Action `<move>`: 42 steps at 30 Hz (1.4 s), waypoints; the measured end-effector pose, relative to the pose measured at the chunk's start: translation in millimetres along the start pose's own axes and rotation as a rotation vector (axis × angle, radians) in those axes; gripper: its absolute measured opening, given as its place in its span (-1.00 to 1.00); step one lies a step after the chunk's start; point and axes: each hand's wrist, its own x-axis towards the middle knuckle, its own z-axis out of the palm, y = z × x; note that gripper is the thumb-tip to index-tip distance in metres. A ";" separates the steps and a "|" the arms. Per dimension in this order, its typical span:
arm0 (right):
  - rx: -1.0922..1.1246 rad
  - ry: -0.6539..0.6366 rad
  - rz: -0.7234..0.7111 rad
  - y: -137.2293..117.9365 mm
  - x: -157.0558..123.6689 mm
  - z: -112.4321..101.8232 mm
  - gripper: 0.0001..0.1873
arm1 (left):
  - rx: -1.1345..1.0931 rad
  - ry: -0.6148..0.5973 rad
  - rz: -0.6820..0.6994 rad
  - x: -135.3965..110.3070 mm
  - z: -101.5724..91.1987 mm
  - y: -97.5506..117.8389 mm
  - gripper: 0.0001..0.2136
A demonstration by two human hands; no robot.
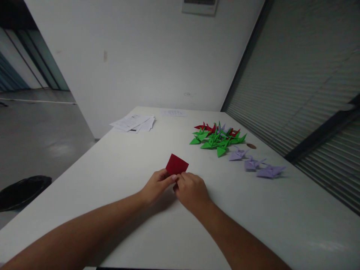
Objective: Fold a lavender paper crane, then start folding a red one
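A folded red paper (176, 164) stands up from the white table (120, 176) in front of me. My left hand (156, 185) pinches its lower left corner between thumb and fingers. My right hand (191, 190) is closed beside it, its fingers pressed on the paper's lower edge. Both hands touch each other at the fingertips. The lower part of the paper is hidden behind my fingers.
A heap of green and red folded paper cranes (218, 137) lies at the far right, with three purple cranes (254, 164) nearer. Loose white sheets (134, 123) lie at the far left. A black bin (22, 191) stands on the floor left of the table. Window blinds (303, 90) run along the right.
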 end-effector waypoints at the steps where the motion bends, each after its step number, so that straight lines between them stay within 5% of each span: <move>1: -0.008 0.001 -0.014 -1.8 -0.4 0.9 -0.89 | -0.017 -0.007 -0.017 -0.4 0.9 -1.1 -0.72; 9: 0.129 -0.017 -0.071 -0.8 2.2 -7.4 -0.79 | -0.311 0.181 -0.142 4.2 -4.1 -2.2 -0.76; 16: 0.433 0.083 0.195 19.2 6.3 -2.6 -0.68 | -0.363 0.201 -0.172 9.3 -14.6 -3.5 -0.73; 21: 0.589 0.075 0.285 17.7 4.6 2.8 -0.87 | -0.324 0.169 -0.202 9.1 -14.4 -8.0 -0.72; 28: 0.665 0.099 0.335 18.1 2.1 9.8 -0.86 | -0.301 0.145 -0.222 9.6 -13.7 -8.7 -0.70; 42: 0.795 0.174 0.099 11.3 0.3 1.1 -0.87 | -0.422 0.089 -0.219 10.1 -14.6 -6.4 -0.77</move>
